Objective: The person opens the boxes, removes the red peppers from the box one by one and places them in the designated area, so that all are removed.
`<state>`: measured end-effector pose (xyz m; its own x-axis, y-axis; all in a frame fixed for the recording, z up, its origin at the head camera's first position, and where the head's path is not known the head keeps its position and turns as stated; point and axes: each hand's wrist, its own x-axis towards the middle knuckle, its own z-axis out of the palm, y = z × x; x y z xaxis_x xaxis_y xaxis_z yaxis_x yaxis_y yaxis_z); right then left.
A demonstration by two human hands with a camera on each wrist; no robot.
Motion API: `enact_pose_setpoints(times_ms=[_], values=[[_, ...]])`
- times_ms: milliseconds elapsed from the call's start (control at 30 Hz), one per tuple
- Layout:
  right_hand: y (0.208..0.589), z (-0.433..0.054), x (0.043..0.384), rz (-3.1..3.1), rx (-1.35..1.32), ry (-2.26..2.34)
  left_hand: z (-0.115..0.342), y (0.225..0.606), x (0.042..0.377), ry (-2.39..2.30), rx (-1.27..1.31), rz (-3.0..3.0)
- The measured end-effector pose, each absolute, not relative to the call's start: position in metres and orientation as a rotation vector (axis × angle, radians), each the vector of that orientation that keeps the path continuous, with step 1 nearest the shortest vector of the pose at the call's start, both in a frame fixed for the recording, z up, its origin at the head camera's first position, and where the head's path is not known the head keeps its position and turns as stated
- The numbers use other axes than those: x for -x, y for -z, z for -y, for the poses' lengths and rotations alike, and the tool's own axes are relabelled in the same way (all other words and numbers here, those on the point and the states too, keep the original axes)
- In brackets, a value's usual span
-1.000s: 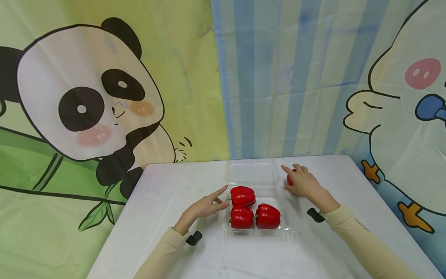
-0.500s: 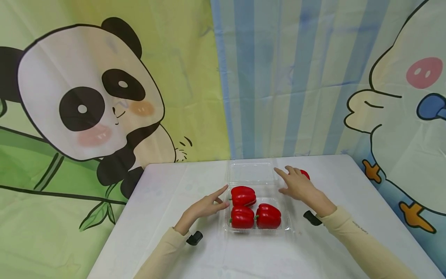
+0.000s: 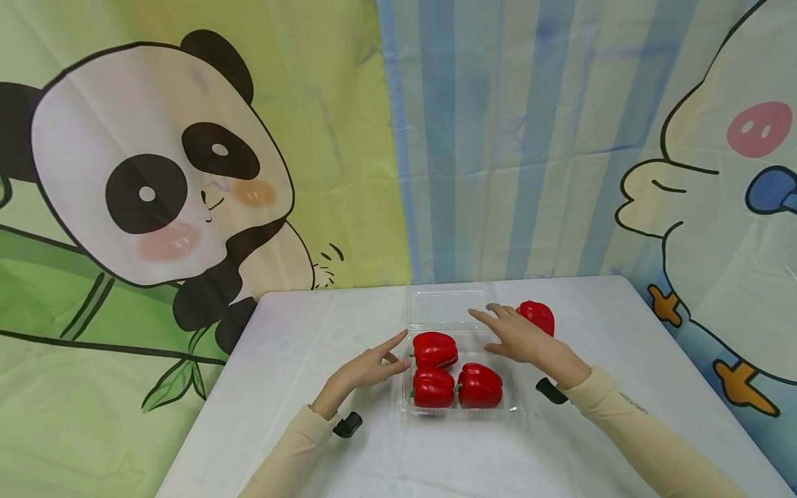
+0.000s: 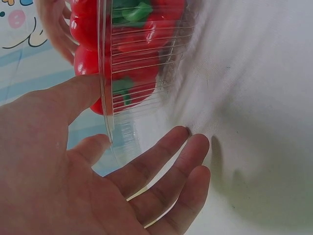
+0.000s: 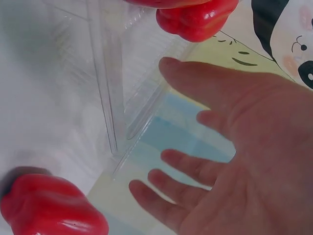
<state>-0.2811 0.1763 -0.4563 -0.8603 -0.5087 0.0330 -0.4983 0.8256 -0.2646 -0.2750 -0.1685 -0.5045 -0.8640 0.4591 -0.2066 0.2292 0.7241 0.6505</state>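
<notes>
Behind everything hung the printed curtain [image 3: 479, 138], with its panda and its pale blue stripes; before it stood the white table [image 3: 311, 443]; my two cream sleeves [image 3: 654, 432] reached over it from the near side. In the middle of the table lay the clear plastic box [image 3: 512, 391], with its lid [image 3: 443, 308] folded back toward the far edge; I judged its walls thin and bendy, light enough to slide under a small push, so the firmest place to steady it was the rim, near a corner.

My left hand [image 3: 367, 368] stayed loose at the left side of the box, index finger stretched out and thumb at the rim, clasping nothing; my right hand [image 3: 519, 337] hung over the right side of the box, released, with the fingers spread; whether it touched the plastic, I could not tell.

Three red peppers [image 3: 479, 386] lay on their sides within the box, two next to each other in the near part and one behind at the left; a fourth pepper [image 3: 537, 318] rested on the table, just beyond my right hand, outside the box. Their skin was glossy, so I expected them to be slippery but firm, and not heavy; the good hold was across the broad body, thumb against fingers, rather than by the short green stem [image 4: 137, 12].
</notes>
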Motion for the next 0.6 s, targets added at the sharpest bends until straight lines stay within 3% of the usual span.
enact_pose_setpoints(times_ms=[600], values=[[0.456,-0.158,0.281,-2.841,1.113,0.369,0.167,0.503,0.274,-0.895,-0.512,-2.574]])
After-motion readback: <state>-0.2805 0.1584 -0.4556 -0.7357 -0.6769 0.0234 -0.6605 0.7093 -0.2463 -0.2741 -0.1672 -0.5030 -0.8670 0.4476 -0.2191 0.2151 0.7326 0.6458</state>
